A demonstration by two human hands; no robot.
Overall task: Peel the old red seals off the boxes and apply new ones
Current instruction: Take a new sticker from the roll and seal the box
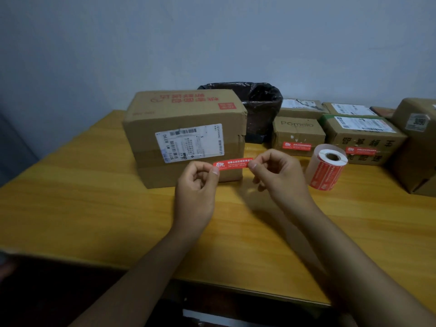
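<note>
- My left hand [198, 185] & right hand [276, 175] each pinch one end of the red seal [233, 163], fingers tight on it, right in front of the big box [186, 138].
- I'd keep it flat & straight.
- I'd press the middle on first, then rub out to both ends.

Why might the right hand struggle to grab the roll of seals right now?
Likely because the right hand and left hand are both pinching the red seal. The roll itself stands close by, unobstructed.
</note>
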